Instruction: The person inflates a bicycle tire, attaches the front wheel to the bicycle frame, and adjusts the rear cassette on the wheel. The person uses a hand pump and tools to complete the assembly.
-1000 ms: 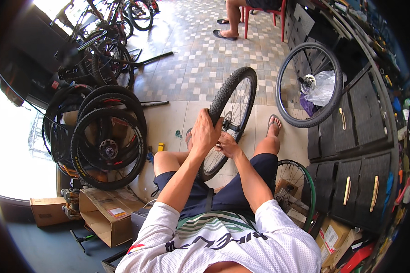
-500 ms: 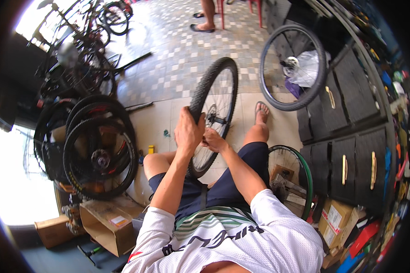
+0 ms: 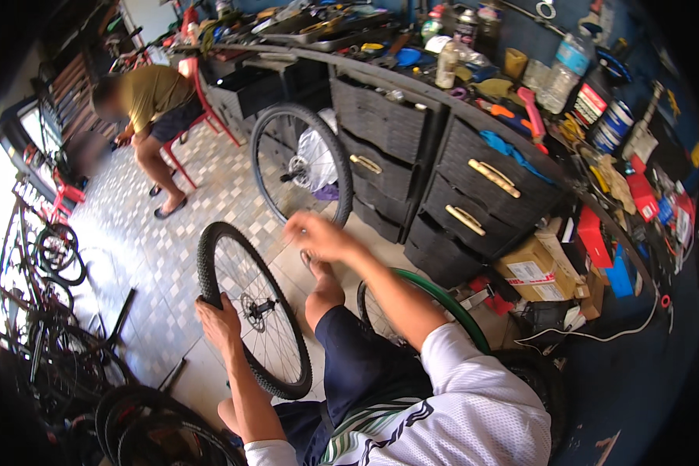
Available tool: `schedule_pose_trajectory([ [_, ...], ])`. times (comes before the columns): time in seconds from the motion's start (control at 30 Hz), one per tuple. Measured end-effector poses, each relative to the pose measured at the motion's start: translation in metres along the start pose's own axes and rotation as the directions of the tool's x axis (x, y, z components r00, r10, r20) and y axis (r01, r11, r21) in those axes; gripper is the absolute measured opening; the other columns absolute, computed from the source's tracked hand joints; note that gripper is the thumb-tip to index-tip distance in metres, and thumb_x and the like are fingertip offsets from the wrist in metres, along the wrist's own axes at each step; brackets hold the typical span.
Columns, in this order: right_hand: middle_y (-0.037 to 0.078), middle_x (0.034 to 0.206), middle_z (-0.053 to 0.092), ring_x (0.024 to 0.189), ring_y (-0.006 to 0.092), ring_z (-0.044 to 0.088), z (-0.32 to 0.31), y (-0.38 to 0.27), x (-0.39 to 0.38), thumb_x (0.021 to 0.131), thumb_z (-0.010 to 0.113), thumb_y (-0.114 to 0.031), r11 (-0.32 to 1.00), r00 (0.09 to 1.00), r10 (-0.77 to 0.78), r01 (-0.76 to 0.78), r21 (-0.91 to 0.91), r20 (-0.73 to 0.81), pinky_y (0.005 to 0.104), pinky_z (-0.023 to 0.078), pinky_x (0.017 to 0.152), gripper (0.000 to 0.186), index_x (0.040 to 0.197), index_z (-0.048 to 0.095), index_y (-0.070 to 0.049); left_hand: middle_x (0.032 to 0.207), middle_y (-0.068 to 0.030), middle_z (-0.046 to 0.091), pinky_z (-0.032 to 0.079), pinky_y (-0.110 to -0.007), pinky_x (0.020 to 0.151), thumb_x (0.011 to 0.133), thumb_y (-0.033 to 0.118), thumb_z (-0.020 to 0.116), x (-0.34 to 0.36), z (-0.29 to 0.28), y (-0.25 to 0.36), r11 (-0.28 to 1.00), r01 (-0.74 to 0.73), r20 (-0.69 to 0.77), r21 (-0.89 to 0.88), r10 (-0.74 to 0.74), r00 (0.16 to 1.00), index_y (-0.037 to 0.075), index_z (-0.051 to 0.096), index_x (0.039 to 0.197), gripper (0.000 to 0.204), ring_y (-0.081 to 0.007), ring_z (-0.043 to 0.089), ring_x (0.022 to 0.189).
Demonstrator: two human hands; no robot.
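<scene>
A black-tyred spoked bicycle wheel (image 3: 252,311) is standing upright on the tiled floor (image 3: 155,256) beside the person's knee, its plane running from near the person outward. The left hand (image 3: 219,325) is gripping its tyre; the right hand (image 3: 318,235) is hanging loosely open above, holding nothing.

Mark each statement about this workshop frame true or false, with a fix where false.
1. The left hand grips the tyre of the upright wheel. True.
2. The right hand also grips that wheel. False: it is lifted off it, blurred, in the air.
3. A second wheel leans against the dark drawers. True.
4. The rim by the right knee is red. False: it is green.
5. A second person sits on a red chair. True.
</scene>
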State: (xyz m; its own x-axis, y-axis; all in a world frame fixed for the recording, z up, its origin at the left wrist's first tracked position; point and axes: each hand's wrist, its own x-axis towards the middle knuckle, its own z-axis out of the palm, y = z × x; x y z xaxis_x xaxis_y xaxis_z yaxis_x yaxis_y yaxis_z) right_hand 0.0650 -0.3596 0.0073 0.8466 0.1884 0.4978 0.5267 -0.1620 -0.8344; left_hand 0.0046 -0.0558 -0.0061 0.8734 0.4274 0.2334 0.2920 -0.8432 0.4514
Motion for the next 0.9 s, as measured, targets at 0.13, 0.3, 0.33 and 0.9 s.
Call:
schedule_pose_trajectory([
  [0.13, 0.008, 0.089, 0.072, 0.083, 0.0162, 0.068, -0.182, -0.130, 0.004, 0.095, 0.071, -0.025, 0.867, 0.928, -0.081, -0.115, -0.485, -0.364, 0.0325, 0.054, 0.075, 0.021, 0.102, 0.071, -0.006, 0.136, -0.0212, 0.056, 0.048, -0.050, 0.098, 0.094, 0.035, 0.068, 0.022, 0.004, -0.002, 0.996, -0.049, -0.046, -0.076, 0.045, 0.998, 0.001, 0.044, 0.143, 0.064, -0.0420, 0.058, 0.122],
  [0.3, 0.009, 0.095, 0.076, 0.087, 0.0253, 0.074, -0.321, -0.219, -0.008, 0.093, 0.071, -0.023, 0.553, 0.867, -0.138, -0.334, -0.763, -0.479, 0.0373, 0.056, 0.077, 0.019, 0.102, 0.072, -0.007, 0.131, -0.0251, 0.056, 0.047, -0.050, 0.098, 0.094, 0.034, 0.066, 0.036, 0.017, 0.011, 0.990, -0.080, -0.031, -0.115, 0.077, 0.997, 0.000, 0.045, 0.142, 0.062, -0.0438, 0.058, 0.120],
  [0.33, 0.010, 0.095, 0.076, 0.087, 0.0262, 0.074, -0.333, -0.226, -0.012, 0.092, 0.071, -0.023, 0.477, 0.859, -0.104, -0.399, -0.783, -0.501, 0.0378, 0.056, 0.077, 0.019, 0.103, 0.072, -0.007, 0.130, -0.0254, 0.057, 0.047, -0.050, 0.098, 0.094, 0.034, 0.066, 0.037, 0.014, 0.011, 0.991, -0.081, -0.036, -0.108, 0.078, 0.996, 0.000, 0.045, 0.141, 0.062, -0.0440, 0.058, 0.119],
  [0.9, 0.011, 0.092, 0.077, 0.085, 0.0250, 0.073, -0.425, -0.187, -0.016, 0.080, 0.075, -0.007, 0.272, 0.885, 0.388, -0.378, -0.885, -0.259, 0.0389, 0.055, 0.075, 0.025, 0.105, 0.077, -0.007, 0.121, -0.0245, 0.060, 0.048, -0.053, 0.093, 0.093, 0.031, 0.066, 0.037, 0.005, 0.025, 0.988, -0.111, 0.012, -0.108, 0.113, 0.994, 0.003, 0.046, 0.135, 0.054, -0.0451, 0.061, 0.112],
])
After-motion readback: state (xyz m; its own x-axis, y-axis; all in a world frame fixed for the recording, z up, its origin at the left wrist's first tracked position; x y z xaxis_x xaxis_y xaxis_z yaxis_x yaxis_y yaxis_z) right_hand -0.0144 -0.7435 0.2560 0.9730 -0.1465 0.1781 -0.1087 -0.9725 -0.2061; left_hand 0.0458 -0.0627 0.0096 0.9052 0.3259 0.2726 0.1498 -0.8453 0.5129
